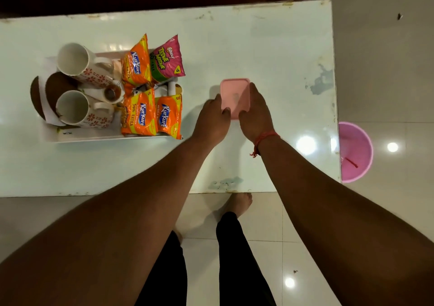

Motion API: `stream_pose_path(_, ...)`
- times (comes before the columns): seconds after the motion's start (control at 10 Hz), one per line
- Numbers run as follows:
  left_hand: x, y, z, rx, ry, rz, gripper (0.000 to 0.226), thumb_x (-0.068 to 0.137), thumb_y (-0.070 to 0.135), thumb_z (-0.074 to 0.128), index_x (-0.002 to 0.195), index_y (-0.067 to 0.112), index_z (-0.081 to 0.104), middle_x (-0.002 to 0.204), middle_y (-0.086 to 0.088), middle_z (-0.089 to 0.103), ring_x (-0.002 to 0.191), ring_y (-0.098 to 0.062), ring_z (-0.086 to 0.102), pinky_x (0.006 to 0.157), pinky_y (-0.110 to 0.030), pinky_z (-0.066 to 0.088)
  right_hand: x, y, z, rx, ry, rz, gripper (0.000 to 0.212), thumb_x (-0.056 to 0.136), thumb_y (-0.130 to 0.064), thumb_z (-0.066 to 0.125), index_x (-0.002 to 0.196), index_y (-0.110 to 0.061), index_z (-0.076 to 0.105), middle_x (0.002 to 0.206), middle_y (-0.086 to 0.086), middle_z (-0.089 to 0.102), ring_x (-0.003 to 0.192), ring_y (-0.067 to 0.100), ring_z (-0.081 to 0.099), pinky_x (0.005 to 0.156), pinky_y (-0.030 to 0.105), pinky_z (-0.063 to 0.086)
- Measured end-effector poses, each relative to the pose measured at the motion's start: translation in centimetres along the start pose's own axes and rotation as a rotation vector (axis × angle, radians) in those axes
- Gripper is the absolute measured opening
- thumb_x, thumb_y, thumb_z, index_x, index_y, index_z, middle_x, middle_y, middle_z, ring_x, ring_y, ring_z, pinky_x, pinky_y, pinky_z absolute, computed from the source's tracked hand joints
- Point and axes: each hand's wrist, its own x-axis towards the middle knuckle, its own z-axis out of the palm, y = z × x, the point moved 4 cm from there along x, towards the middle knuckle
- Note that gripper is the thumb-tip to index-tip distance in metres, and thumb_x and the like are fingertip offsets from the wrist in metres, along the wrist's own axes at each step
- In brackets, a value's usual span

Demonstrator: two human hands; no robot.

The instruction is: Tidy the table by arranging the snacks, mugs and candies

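Tray (94,139): white, at about 9 o'clock on the table (270,47), already loaded.
Mugs: two white floral ones lie on their sides in the tray's left half, upper mug (77,62) at 11 o'clock of the tray, lower mug (77,111) at 8 o'clock, mouths turned toward the camera.
Snack packets: three orange packets (138,115) and one pink packet (168,58) stand packed in the tray's right half, touching one another.
Left hand (211,118): fingers curled against the near-left edge of the pink box (234,94), gripping that side.
Pink box: lidded, on the table at about 3 o'clock of the tray, well apart from it; contents cannot be told through the lid.
Right hand (254,113): lies along the box's right side, fingers reaching up to its far corner, thumb at the near edge; it holds the box, red thread at the wrist.
Pink bucket (355,152): on the floor at 4 o'clock, beyond the table's right edge.
Step in hand: probably seating the lid or shifting the box.
Doing it well: keep both hands on opposite sides, press evenly so the lid stays level, and slide toward 9 o'clock without nudging the leaning packets.
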Motion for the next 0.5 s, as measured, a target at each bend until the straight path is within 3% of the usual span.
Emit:
stream_pose_path(0.2, -0.3, -0.7, 0.1, 0.063, -0.093, 0.014, 0.059, 0.103, 0.018, 0.047, 0.155, 0.006, 0.022, 0.148, -0.016, 0.047, 0.135, -0.03, 0.048, 0.107, -0.038, 0.045, -0.8, 1.2, 0.4, -0.056, 0.008, 0.023, 0.07, 0.094, -0.001, 0.046, 0.158, -0.018, 0.022, 0.156, 0.007, 0.039, 0.142, 0.028, 0.04, 0.119, 0.043, 0.032)
stream_pose_path(0.3, -1.1, -0.7, -0.5, 0.078, -0.072, 0.042, 0.066, 0.101, 0.019, 0.051, 0.157, 0.008, 0.016, 0.15, -0.015, 0.045, 0.135, -0.029, 0.049, 0.105, -0.039, 0.046, -1.7, 1.2, -0.1, -0.101, 0.123, 0.009, 0.068, 0.098, -0.01, 0.05, 0.158, -0.015, 0.019, 0.159, 0.009, 0.034, 0.143, 0.031, 0.035, 0.12, 0.041, 0.027)
stream_pose_path(0.4, -2.8, -0.8, -2.7, 0.112, 0.044, 0.227, 0.068, 0.097, 0.019, 0.058, 0.155, 0.013, 0.023, 0.141, -0.016, 0.052, 0.126, -0.029, 0.056, 0.097, -0.04, 0.053, -4.2, 0.7, -0.5, -0.182, 0.27, -0.089, 0.063, 0.101, -0.02, 0.05, 0.157, -0.013, 0.022, 0.158, 0.009, 0.034, 0.145, 0.029, 0.031, 0.119, 0.037, 0.025)
stream_pose_path(0.5, -4.4, -1.1, -3.8, 0.152, 0.087, 0.316, 0.066, 0.096, 0.024, 0.059, 0.154, 0.014, 0.028, 0.138, -0.014, 0.054, 0.122, -0.028, 0.058, 0.092, -0.038, 0.054, -6.0, 0.4, 0.0, -0.251, 0.299, -0.118, 0.062, 0.1, -0.024, 0.052, 0.155, -0.012, 0.027, 0.157, 0.008, 0.038, 0.145, 0.027, 0.032, 0.12, 0.037, 0.026)
